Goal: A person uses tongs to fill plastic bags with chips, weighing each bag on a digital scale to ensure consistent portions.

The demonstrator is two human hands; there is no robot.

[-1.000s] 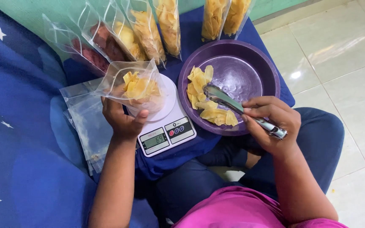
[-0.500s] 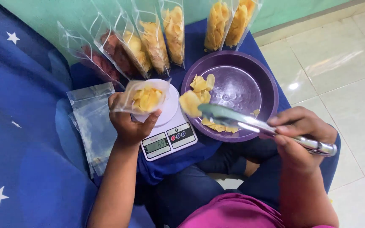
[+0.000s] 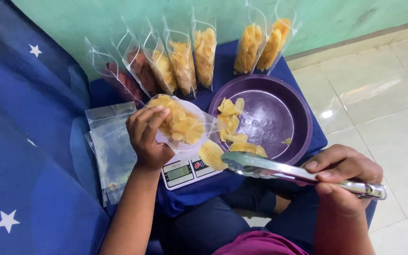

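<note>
Blue star-print cloth, largest item, covers the surface on the left and runs under the work area; pale tiled floor to the right.

Purple plastic bowl, round, sits just right of the scale; a small heap of yellow chips lies at its left inner edge, the rest of the basin bare.

Row of filled clear bags, upright against the green wall behind the bowl; most hold yellow chips, two at the left hold reddish ones.

Stack of empty clear bags, flat on the cloth, left of the scale.

White kitchen scale, mostly hidden under the bag in hand.

Left hand: fingers closed around a part-filled clear bag, held tilted over the scale plate with its mouth towards the bowl.

Right hand: fingers wrapped around metal tongs, squeezed shut on a single chip, just below the bag's mouth and above the scale.

Step in hand, as judged: filling the bag chip by chip. Next move would call for lifting the tong tip to the bag opening, loosening the squeeze, and keeping the opening wide.
</note>
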